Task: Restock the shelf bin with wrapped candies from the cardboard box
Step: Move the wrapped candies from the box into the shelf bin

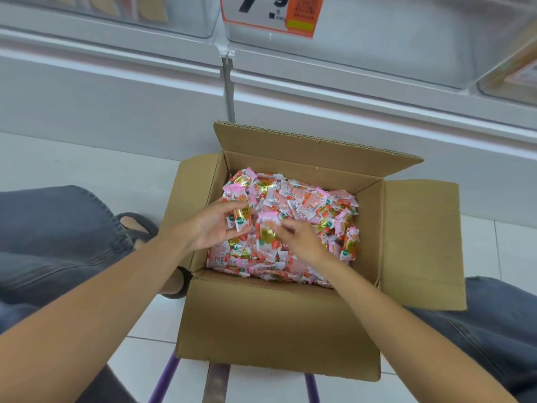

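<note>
An open cardboard box (279,318) sits on the floor in front of me, filled with pink, white and gold wrapped candies (308,205). My left hand (215,225) is over the left side of the pile, palm turned inward, its fingers curled round a few candies. My right hand (299,237) reaches into the middle of the pile, and its fingers pinch a larger pink wrapped packet (266,237). Clear shelf bins (363,39) hang above at the top of the view; what is inside them is blurred.
A price sign (270,13) hangs on the bin front. The white shelf base (116,91) runs behind the box. My knees in grey trousers (55,239) flank the box, a sandalled foot (139,228) lies left of it. Purple bars (165,379) show under the box.
</note>
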Demonstrator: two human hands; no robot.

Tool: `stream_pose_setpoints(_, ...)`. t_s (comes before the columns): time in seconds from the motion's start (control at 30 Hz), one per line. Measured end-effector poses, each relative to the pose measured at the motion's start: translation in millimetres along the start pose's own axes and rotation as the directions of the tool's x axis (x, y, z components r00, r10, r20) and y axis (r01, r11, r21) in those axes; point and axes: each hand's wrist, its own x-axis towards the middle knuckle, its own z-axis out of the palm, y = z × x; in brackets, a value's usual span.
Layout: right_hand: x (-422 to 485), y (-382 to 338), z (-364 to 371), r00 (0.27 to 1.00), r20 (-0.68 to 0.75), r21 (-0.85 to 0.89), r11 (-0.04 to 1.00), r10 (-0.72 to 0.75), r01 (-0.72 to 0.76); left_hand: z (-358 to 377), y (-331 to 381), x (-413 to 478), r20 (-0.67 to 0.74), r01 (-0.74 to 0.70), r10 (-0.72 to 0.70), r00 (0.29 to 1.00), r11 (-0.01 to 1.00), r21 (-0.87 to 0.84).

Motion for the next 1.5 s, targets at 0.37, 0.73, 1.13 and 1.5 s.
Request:
stream_pose_setpoints(0.37, 31, 3, -12, 0.999, -0.026, 0.013, 0.999, 0.045, -0.045, 12, -1, 2, 0.013, -0.003, 0.001, 1.0, 0.993, 0.118)
stream_pose_setpoints(0.73, 41, 36, 27, 0.994, 0.009, -0.603, 0.792, -0.111, 0.094, -7, 3, -1, 0.005, 0.014, -0.014, 1.0, 1.0, -0.012)
stream_pose_setpoints(1.13, 19, -56, -9, 0.932, -0.288, -0.008, 0.974, -0.22, 0.227, 20, 2, -1, -0.043, -0.072, 0.081, 0.996, 0.981, 0.18)
stream_pose_setpoints(1.5, 18, -88, -30, 0.988, -0.156, 0.199, 0.979, -0.019, 0.05, 50, 26, -20, 0.088, -0.174, 0.171, 0.981, 0.984, 0.038)
